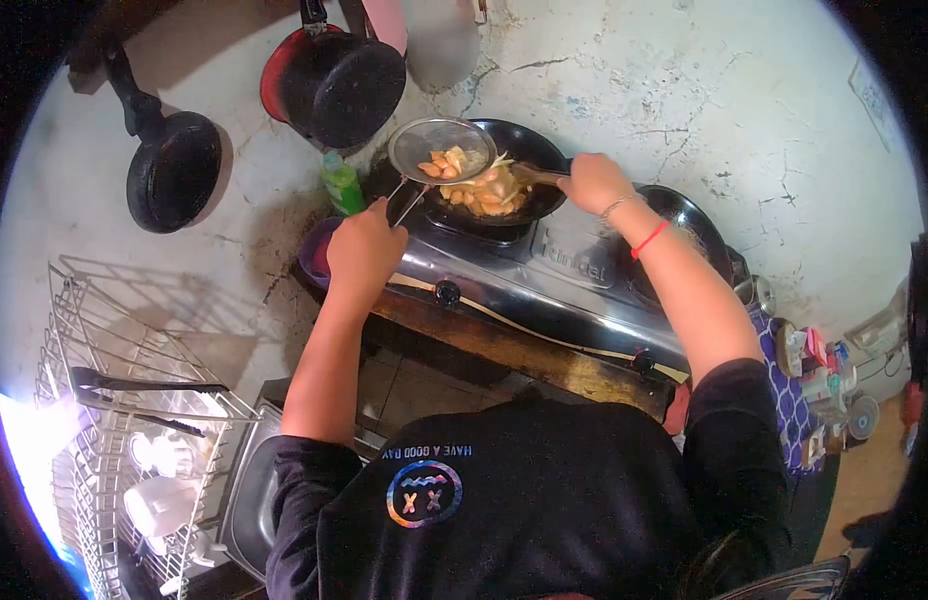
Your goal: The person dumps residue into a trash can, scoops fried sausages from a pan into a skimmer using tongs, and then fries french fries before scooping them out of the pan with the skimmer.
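My left hand (367, 248) is closed around the handle of a round mesh strainer (411, 143). The strainer is held over the left side of a black wok (532, 142) and has several orange-brown food pieces (446, 162) in it. More such pieces (492, 196) lie in the wok, along with some pale strips. My right hand (596, 184) grips a wooden spatula (540, 176), whose far end reaches among the food in the wok. The wok sits on the left burner of a steel gas stove (569, 270).
A second black pan (699, 215) stands on the right burner. Behind the strainer is a green bottle (342, 185). A frying pan (174, 172) and a pot (349, 90) hang on the cracked wall. At left stands a wire dish rack (104, 440) with tongs (149, 385) on it, beside a sink (252, 490).
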### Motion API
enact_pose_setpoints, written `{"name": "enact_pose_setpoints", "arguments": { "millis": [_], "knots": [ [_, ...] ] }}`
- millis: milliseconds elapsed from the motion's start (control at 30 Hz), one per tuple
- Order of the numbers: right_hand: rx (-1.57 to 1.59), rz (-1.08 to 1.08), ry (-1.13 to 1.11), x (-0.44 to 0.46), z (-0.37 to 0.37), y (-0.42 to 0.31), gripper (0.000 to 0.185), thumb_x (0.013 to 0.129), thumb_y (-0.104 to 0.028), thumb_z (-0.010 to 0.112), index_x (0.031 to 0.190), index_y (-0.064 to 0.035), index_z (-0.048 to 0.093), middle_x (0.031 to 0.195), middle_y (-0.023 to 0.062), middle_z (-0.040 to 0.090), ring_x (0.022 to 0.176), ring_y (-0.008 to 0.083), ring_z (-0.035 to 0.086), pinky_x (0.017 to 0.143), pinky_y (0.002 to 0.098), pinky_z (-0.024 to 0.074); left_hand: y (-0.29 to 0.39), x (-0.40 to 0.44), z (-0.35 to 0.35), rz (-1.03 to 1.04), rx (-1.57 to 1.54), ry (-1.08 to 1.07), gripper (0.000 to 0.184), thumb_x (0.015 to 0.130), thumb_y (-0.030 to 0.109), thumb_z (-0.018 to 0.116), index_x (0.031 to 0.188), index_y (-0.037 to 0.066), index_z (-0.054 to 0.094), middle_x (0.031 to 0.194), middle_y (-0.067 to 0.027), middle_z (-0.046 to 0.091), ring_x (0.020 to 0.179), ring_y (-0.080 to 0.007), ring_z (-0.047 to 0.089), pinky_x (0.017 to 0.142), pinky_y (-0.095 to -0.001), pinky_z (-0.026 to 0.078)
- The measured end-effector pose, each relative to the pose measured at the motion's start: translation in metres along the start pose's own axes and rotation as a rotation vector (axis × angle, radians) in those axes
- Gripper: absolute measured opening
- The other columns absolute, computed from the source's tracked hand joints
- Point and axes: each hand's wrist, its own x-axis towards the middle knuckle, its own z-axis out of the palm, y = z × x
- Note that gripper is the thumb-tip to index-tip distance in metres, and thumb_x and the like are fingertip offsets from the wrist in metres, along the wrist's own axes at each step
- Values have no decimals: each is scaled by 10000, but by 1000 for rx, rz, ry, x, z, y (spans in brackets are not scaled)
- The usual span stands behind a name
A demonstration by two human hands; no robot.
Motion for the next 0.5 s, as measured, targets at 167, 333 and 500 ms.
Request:
{"name": "enact_pose_setpoints", "arguments": {
  "millis": [167,333,500],
  "knots": [
    [123,48,56,-5,-40,13,395,782,-296,579,724,92,622,694,234,612,643,370,577,641,404,477,0,-1,3,4,-20,1,247,733,192,507,895,19,579,754,-203,629,687,-404,593,583,-452,464],
    [189,44,70,-8,-71,4,418,792,-292,561,749,121,614,717,253,616,646,384,582,652,406,484,2,-2,7,9,-29,-23,291,735,200,507,957,29,587,791,-201,636,713,-399,596,605,-447,470],
    [198,3,108,-11,-73,-6,432,790,-300,563,722,125,604,700,251,609,634,386,573,652,404,480,5,1,9,-7,-23,-63,388,732,217,507,1070,52,598,844,-196,647,747,-393,601,639,-438,479]
  ]
}}
